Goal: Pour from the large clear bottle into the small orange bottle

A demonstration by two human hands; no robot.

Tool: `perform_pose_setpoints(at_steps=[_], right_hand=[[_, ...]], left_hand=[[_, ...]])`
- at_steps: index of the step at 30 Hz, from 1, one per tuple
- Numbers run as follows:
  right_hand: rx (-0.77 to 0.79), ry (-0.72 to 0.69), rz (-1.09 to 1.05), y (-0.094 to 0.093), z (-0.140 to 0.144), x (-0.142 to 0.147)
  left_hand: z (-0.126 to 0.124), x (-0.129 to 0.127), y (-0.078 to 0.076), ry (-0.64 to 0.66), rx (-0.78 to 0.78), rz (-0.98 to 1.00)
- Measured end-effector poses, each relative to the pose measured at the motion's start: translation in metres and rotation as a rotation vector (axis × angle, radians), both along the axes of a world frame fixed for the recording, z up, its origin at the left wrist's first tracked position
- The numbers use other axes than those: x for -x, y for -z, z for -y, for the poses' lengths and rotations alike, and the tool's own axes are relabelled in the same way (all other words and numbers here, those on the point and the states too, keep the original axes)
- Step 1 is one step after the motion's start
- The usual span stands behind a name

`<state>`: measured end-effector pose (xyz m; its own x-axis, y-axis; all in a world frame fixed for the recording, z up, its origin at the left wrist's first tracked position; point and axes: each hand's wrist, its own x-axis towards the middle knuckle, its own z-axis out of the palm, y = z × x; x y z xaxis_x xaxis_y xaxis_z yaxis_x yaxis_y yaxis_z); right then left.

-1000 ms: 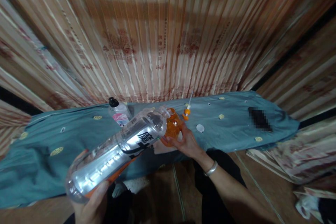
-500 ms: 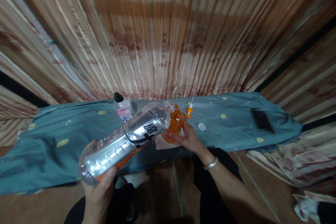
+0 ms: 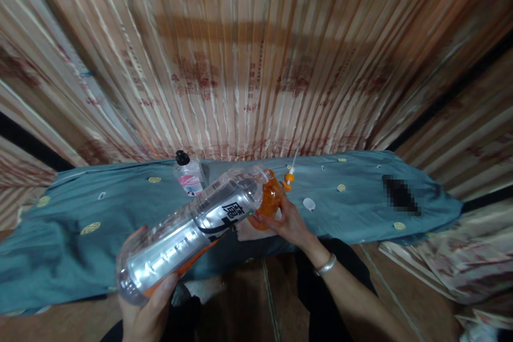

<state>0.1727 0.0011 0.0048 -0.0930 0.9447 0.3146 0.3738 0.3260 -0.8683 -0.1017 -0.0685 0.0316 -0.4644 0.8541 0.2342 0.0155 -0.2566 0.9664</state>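
My left hand (image 3: 146,307) grips the base of a large clear plastic bottle (image 3: 188,227) with a black and orange label. The bottle is tipped, its open mouth resting at the top of a small round orange container (image 3: 269,199). My right hand (image 3: 289,222) holds that orange container just above the teal cloth (image 3: 100,214). A silver bangle sits on my right wrist.
A small clear bottle with a black cap and pink label (image 3: 187,175) stands behind on the cloth. An orange-and-white nozzle piece (image 3: 289,173) and a white cap (image 3: 308,203) lie to the right. A pleated patterned curtain (image 3: 256,53) hangs behind; folded fabric (image 3: 441,262) lies at right.
The tipped bottle and orange container have stayed together; the view shifted slightly, and my left hand raised the bottle's base a little.
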Motion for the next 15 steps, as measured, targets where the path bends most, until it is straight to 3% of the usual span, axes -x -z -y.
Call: perform_pose_setpoints(at_steps=[15], right_hand=[[-0.009, 0.013, 0.042, 0.0018, -0.0005, -0.0007]], left_hand=[[-0.0020, 0.0065, 0.0085, -0.036, 0.012, -0.026]])
